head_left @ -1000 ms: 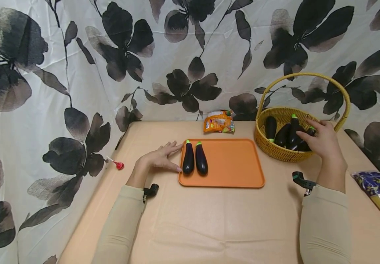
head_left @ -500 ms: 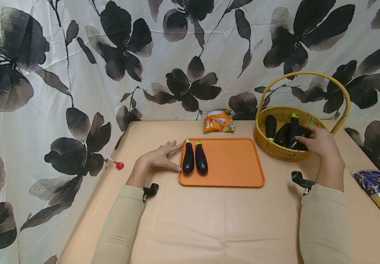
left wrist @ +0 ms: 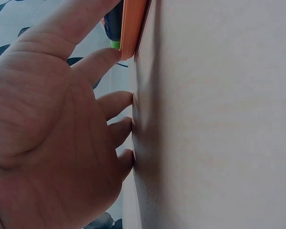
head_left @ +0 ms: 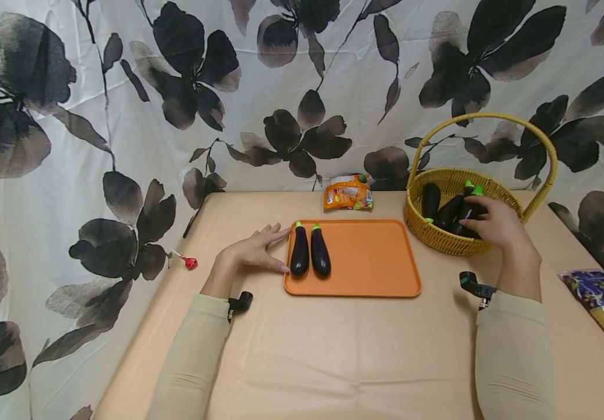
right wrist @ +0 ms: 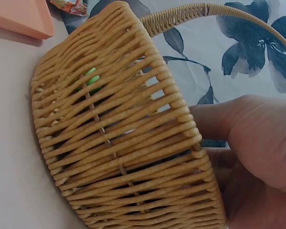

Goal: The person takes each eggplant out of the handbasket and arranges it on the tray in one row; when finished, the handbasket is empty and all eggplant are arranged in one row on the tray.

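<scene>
My left hand (head_left: 253,249) rests at the left edge of an orange tray (head_left: 367,259), thumb and index fingertip at its rim, the other fingertips down on the table. Two dark eggplants with green tips, the left one (head_left: 299,251) and the right one (head_left: 320,252), lie side by side on the tray. Inside a yellow wicker basket (head_left: 451,246), my right hand (head_left: 501,224) grips an eggplant (head_left: 470,212) between thumb and fingers. Other eggplants (head_left: 430,201) lie around it. In the right wrist view the basket wall (right wrist: 119,129) hides most of the fingers.
The basket's tall handle (head_left: 482,116) arches above the right hand. An orange snack bag (head_left: 348,192) lies behind the tray. A red lollipop (head_left: 190,263) is at the far left, and a blue and yellow packet (head_left: 603,309) at the right edge.
My right hand has lowered into the basket, closed around an eggplant and shifted it leftward, its green tip moving along. The left hand and tray stay put.
</scene>
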### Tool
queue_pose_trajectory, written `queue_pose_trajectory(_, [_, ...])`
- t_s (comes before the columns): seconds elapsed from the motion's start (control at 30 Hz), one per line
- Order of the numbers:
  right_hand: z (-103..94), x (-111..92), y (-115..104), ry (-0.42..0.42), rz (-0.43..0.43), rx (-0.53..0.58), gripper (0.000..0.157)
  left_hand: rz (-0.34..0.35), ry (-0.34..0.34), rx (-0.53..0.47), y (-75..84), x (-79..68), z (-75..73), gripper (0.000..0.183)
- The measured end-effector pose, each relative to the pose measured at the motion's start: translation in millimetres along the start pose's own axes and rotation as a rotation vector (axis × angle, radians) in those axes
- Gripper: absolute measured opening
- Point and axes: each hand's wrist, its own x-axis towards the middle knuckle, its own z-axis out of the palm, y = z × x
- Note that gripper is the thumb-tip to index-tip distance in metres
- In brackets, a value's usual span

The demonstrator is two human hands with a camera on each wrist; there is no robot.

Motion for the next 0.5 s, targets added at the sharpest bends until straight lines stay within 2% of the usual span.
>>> queue_pose_trajectory(0.1, [2.0, -0.1, -0.5, -0.01, -0.014, -0.005, 0.062, -0.002, 0.003, -0.002, 0.2, -0.7, 1.0, 0.119])
queue_pose_trajectory(0.3, [4.2, -0.8, -1.1, -0.027, 0.002, -0.01, 0.067, -0.004, 0.004, 0.008, -1.0, -0.5, 3.8, 0.12])
queue_pose_trajectory(0.5, [4.1, -1.7, -0.4, -0.047, -0.025, -0.028, 0.068, 0.023, 0.025, 0.031, -3.2, 0.1, 7.0, 0.118])
